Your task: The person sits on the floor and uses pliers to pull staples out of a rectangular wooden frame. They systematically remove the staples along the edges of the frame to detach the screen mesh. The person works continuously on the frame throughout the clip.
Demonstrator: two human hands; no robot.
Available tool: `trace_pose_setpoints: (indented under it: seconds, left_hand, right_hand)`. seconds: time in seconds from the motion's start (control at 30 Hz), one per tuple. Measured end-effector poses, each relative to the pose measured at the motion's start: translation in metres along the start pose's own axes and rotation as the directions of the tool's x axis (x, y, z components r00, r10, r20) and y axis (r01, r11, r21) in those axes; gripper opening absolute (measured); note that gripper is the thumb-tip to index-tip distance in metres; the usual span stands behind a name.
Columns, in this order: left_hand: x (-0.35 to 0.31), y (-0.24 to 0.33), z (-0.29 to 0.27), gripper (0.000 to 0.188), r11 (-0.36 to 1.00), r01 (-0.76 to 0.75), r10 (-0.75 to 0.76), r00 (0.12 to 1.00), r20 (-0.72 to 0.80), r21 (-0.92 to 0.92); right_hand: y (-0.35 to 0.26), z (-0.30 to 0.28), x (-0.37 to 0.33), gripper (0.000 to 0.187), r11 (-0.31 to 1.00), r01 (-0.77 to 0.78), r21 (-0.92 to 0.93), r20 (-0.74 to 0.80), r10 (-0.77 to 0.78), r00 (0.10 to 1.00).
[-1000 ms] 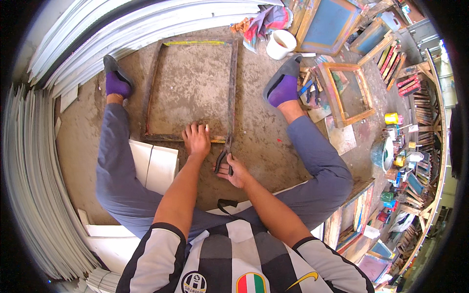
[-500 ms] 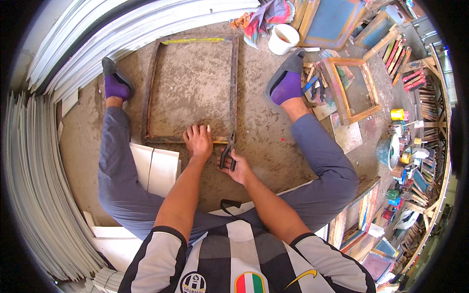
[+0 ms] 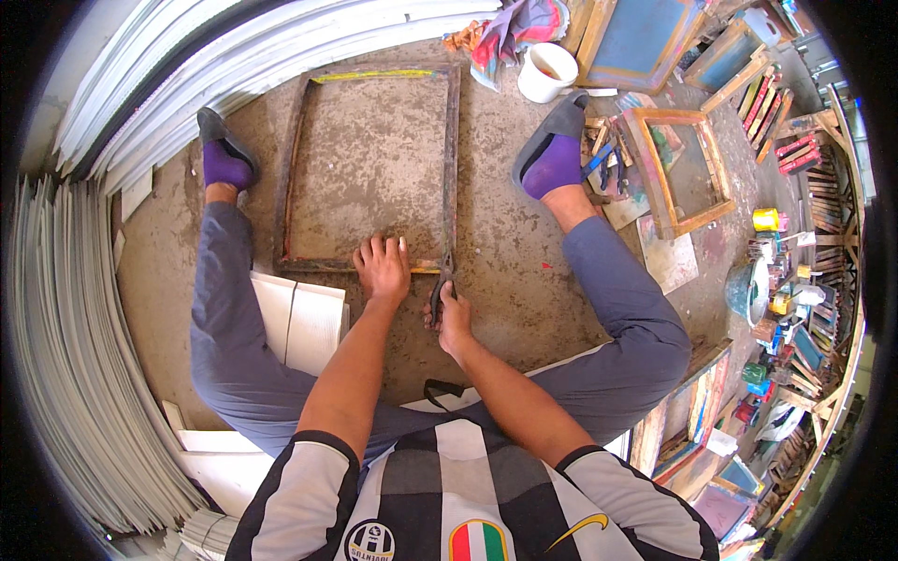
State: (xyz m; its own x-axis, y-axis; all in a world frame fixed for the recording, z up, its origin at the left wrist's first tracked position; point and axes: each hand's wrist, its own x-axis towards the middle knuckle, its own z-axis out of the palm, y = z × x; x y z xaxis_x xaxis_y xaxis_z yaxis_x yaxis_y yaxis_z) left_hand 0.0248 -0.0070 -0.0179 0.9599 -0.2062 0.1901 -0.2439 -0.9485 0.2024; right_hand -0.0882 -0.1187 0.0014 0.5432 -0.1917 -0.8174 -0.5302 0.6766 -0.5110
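Note:
A dark, worn wooden frame point(image 3: 452, 159) lies on the floor between my legs, with a yellow streak along its far bar. My left hand point(image 3: 382, 271) is laid over the near bar, its fingers bent across to the far side, holding it. In my right hand point(image 3: 455, 321) is a pair of dark-handled pliers point(image 3: 441, 288), the handles squeezed close together. The jaws meet the frame's near right corner; whether they bite on anything there is too small to make out.
Stacked white sheets line the left point(image 3: 70, 355) and far left. A white bundle point(image 3: 309, 323) lies by my left leg. Beyond my right foot are a white bucket point(image 3: 545, 73) and a crumpled cloth point(image 3: 510, 37). Another wooden frame point(image 3: 687, 224), tools and paint pots crowd the right.
The pliers' handles have closed together and swung more upright in my right hand, which has shifted slightly. My left hand keeps its place on the frame's near bar.

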Motion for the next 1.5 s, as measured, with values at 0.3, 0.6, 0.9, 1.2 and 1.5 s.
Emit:
trace_pose_setpoints:
  seconds: [0.3,0.6,0.9,1.2,1.5]
  left_hand:
    - [-0.002,0.000,0.005,0.029,0.998,0.046,-0.044,0.997,0.058,-0.030]
    - [-0.001,0.002,-0.003,0.031,0.996,0.077,-0.072,0.988,0.136,-0.035]
    - [0.000,0.000,0.002,0.030,0.997,0.059,-0.054,0.992,0.114,-0.040]
    - [0.000,-0.001,-0.001,0.030,0.999,0.040,-0.038,0.990,0.134,-0.011]
    - [0.001,0.001,-0.003,0.032,0.998,0.059,-0.058,0.983,0.174,0.002]
  right_hand:
    - [-0.034,0.018,-0.017,0.048,0.971,-0.232,0.064,-0.050,0.235,0.971]
    - [-0.065,-0.042,-0.030,0.052,0.971,-0.216,-0.104,0.336,0.239,0.911]
    - [-0.068,-0.048,-0.023,0.051,0.959,-0.231,-0.164,0.433,0.280,0.857]
    - [-0.057,-0.042,-0.006,0.041,0.928,0.000,-0.372,0.360,0.145,0.922]
    - [-0.098,-0.060,0.013,0.037,0.830,-0.002,-0.557,0.377,0.255,0.890]
